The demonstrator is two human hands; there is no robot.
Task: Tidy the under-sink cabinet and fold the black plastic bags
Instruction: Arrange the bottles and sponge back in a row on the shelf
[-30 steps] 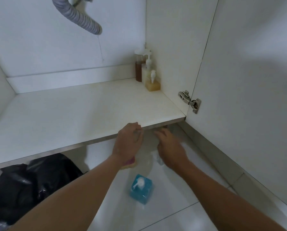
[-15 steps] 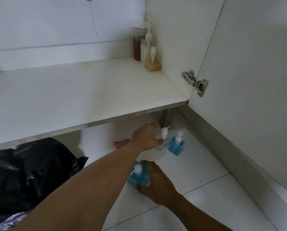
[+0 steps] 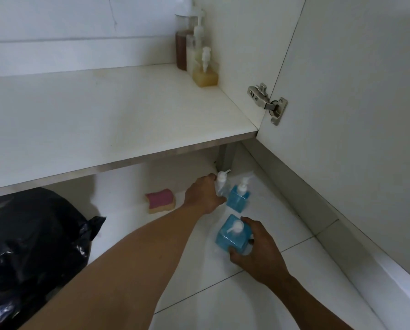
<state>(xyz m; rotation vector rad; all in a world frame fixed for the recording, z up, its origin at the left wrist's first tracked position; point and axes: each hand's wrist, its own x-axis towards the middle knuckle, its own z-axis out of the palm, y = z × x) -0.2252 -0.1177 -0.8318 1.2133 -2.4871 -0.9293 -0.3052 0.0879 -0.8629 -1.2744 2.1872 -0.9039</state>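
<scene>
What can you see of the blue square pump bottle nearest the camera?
The blue square translucent-plastic pump bottle has a white pump head and blue liquid inside. It is seen from above, roughly upright, low over the white floor tiles; whether it rests on them is unclear. The right hand grips its right side, fingers curled round it.

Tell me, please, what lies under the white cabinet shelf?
Below its front edge, on the floor: a pink sponge, a clear pump bottle held by the left hand, a blue pump bottle beside it, and part of a black bag. The shelf covers everything farther back.
</scene>
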